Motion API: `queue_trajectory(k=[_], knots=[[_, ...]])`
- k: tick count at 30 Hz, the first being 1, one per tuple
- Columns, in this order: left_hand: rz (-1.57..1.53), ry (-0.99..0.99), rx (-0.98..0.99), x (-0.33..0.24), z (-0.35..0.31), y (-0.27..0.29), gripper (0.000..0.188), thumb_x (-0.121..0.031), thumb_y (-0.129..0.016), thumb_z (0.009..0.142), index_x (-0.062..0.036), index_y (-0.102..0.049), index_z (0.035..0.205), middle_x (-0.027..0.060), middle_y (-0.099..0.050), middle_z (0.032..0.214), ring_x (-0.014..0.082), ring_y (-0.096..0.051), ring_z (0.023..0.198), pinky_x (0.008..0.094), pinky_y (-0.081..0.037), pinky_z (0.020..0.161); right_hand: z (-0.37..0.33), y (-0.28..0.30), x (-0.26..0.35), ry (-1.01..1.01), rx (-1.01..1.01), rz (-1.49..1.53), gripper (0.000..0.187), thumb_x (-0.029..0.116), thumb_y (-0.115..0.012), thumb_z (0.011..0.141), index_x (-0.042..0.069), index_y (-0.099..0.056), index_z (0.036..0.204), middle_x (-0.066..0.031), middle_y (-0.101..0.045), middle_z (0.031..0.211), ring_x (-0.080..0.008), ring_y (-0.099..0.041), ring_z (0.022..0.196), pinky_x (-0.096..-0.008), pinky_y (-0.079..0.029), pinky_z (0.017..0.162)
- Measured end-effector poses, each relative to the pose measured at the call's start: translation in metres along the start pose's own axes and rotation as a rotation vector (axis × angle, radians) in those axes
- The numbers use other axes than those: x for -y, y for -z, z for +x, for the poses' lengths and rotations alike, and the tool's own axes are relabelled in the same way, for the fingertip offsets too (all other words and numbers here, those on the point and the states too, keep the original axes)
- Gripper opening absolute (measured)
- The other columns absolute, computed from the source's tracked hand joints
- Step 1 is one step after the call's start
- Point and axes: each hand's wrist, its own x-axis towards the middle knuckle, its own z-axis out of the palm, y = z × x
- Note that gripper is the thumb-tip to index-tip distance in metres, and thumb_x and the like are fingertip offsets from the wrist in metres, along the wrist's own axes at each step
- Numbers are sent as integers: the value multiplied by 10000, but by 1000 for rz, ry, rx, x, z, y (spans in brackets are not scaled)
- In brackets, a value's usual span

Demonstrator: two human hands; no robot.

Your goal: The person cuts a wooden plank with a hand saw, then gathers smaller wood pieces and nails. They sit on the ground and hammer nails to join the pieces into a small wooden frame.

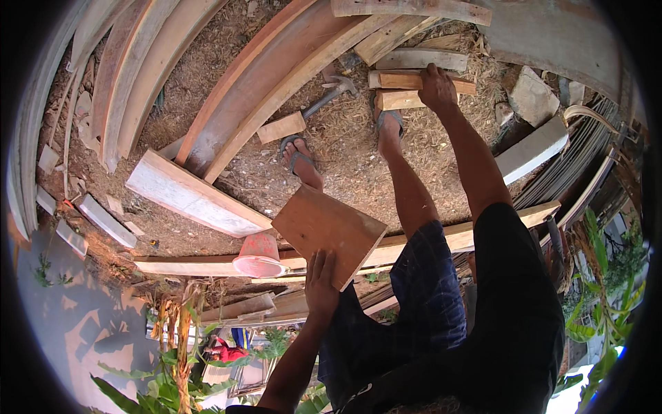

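Note:
My left hand (pixel 321 281) grips a flat reddish-brown wooden board (pixel 331 231) by its near edge, fingers on top and thumb hidden beneath. The board is tilted in front of my left thigh. Farther out, my right arm stretches toward a small pile of wood offcuts. There my right hand (pixel 437 90) is closed over a short brown wood block (pixel 398 80), with its fingertips at the block's far side. A paler block (pixel 400 101) lies against its near side, by my right foot. A grey piece of wood (pixel 422 60) lies just beyond.
A hammer (pixel 324 100) rests on the shaving-covered ground near my left foot, by a small wood block (pixel 281 128). Long planks (pixel 276 83) stretch across the left. A pink bucket (pixel 259 255) stands beside the board. Broken stone (pixel 533 96) lies at right.

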Motion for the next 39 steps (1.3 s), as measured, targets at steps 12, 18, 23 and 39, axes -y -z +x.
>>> queue_trajectory(k=[12, 18, 23, 39], knots=[[15, 13, 23, 4, -2, -3, 625, 52, -507, 817, -119, -557, 1416, 180, -481, 1501, 399, -398, 1424, 478, -355, 1164, -94, -51, 22, -140, 628, 23, 349, 157, -656, 863, 161, -647, 1212, -93, -671, 1211, -312, -651, 1150, -539, -504, 969], [22, -25, 24, 8, 2, -4, 595, 27, -527, 832, -108, -558, 1411, 197, -492, 1488, 419, -419, 1405, 488, -370, 1151, -1, -47, -4, -169, -84, 189, 365, 86, -509, 927, 133, -586, 1282, -133, -609, 1278, -356, -608, 1187, -492, -560, 924], [46, -8, 30, 2, 2, 0, 564, 3, -548, 851, -100, -567, 1405, 206, -499, 1479, 424, -430, 1395, 485, -377, 1146, -4, -82, 9, -63, -295, 205, 433, 41, -519, 906, 77, -501, 1337, -140, -481, 1436, -359, -482, 1345, -470, -528, 1014], [113, -73, 46, 25, -2, -15, 594, -191, -671, 865, -81, -520, 1429, 211, -484, 1480, 435, -418, 1395, 506, -362, 1148, -40, -60, -7, 65, 148, 178, 566, 226, -776, 797, 149, -520, 1296, -140, -590, 1275, -352, -590, 1213, -544, -461, 1003]])
